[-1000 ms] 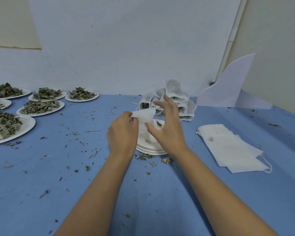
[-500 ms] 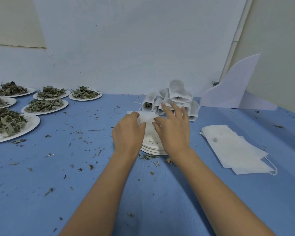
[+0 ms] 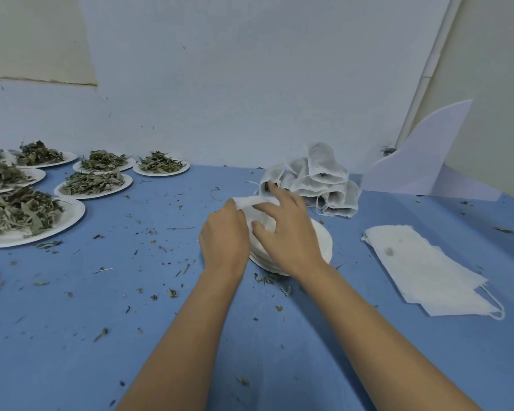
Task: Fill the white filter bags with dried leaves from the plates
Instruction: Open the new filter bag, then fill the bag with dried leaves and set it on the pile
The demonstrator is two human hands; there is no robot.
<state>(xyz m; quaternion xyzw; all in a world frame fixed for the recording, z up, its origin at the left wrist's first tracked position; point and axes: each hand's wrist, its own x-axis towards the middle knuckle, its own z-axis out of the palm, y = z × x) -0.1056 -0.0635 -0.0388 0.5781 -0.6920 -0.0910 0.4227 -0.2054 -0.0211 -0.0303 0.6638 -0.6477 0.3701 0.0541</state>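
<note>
While your left hand (image 3: pixel 224 238) pinches the white filter bag (image 3: pixel 251 202), your right hand (image 3: pixel 288 235) grips it too. Both hover over stacked empty plates (image 3: pixel 324 241).

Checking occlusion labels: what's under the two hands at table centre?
A stack of empty white plates sits under the left hand and right hand, which hold a white filter bag above it. The hands cover the top plate's middle.
</note>
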